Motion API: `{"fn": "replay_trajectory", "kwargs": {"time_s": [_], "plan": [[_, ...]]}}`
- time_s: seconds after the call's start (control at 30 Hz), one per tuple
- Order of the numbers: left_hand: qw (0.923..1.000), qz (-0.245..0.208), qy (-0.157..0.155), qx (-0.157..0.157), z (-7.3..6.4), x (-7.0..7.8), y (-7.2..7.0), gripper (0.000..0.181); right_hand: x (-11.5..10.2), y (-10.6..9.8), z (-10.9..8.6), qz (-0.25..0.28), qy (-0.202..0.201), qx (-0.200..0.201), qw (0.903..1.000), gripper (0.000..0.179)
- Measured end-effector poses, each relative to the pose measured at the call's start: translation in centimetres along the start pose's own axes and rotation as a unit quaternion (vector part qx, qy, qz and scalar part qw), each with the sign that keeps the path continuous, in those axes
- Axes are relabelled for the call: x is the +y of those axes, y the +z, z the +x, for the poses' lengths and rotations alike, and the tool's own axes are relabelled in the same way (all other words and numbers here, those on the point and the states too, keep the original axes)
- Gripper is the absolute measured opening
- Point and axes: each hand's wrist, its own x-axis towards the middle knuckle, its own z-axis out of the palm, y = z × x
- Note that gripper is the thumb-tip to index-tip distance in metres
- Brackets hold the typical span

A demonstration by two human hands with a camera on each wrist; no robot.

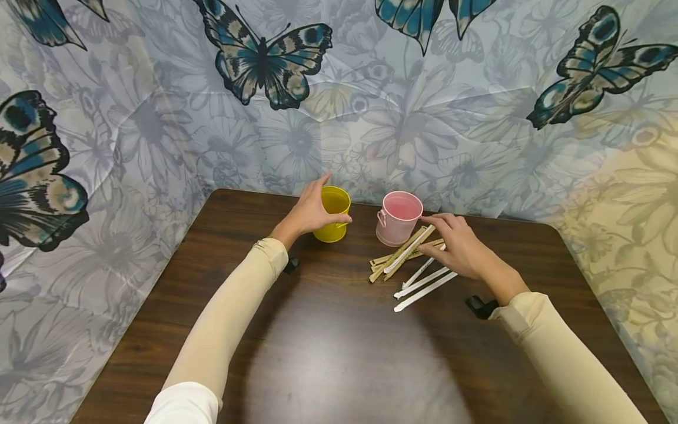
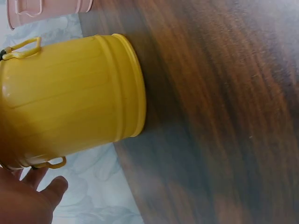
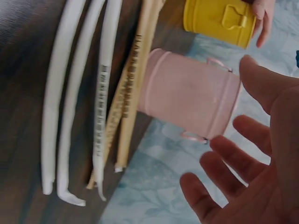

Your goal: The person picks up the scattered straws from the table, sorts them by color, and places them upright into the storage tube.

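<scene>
My left hand (image 1: 306, 213) is spread around the rim of a small yellow bucket (image 1: 329, 231), its thumb across the front side and its fingers behind. In the left wrist view its fingertips are beside one of the bucket's small handles (image 2: 55, 164). A pink bucket (image 1: 393, 232) stands upright to the right. Beside it my right hand (image 1: 466, 250) hovers with fingers spread, fingertips close to the pink rim and nothing in the palm. Under and in front of that hand lie several slim white paper-wrapped sticks (image 3: 55, 112) and tan paper-wrapped sticks (image 3: 135, 79) with dark print.
Both buckets are near the back edge of the dark wood table (image 1: 328, 353). Right behind it hangs a pale floral cloth with large butterflies (image 1: 265, 62). The tan sticks overlap in a loose pile against the pink bucket's base.
</scene>
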Motion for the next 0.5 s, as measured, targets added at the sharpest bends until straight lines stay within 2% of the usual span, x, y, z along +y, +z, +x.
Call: {"fn": "replay_trajectory", "kwargs": {"time_s": [0.2, 0.33, 0.5], "plan": [[0.9984, -0.057, 0.000, 0.005, -0.4, -0.5, 0.2, 0.126, 0.7, 1.4, -2.1, 0.031, -0.001, -0.014, 0.9994, 0.049], [0.9947, -0.103, -0.007, 0.007, -0.5, -1.1, 0.4, 0.124, 1.0, 2.6, -3.0, 0.043, -0.012, -0.022, 0.9988, 0.039], [0.9900, -0.140, -0.022, 0.000, -0.6, -1.6, 0.6, 0.121, 1.4, 3.6, -4.1, 0.072, 0.006, -0.061, 0.9955, 0.031]]}}
